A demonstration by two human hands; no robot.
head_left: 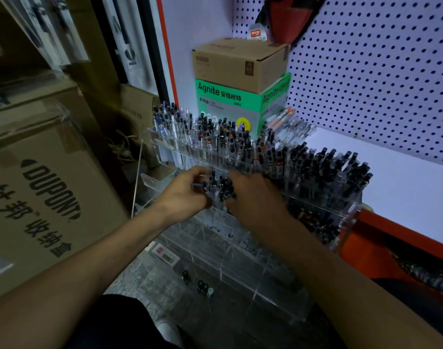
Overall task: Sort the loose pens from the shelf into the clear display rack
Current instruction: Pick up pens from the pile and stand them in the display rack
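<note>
A clear tiered display rack [243, 250] stands in front of me at the shelf's front edge. Its upper rows are packed with upright dark-capped pens [323, 170]. Both hands meet at a middle row. My left hand [184, 195] and my right hand [255, 197] curl around a bunch of black-capped pens [220, 188] held between them above that row. A few loose pens [288, 124] lie on the white shelf behind the rack. The lower compartments hold only a few pens [202, 287].
A brown carton on a green box [230, 96] stands at the back of the white shelf [404, 187], beside a pegboard wall [379, 79]. Large cardboard cartons [39, 192] are stacked to my left. The shelf's orange edge [391, 233] runs at the right.
</note>
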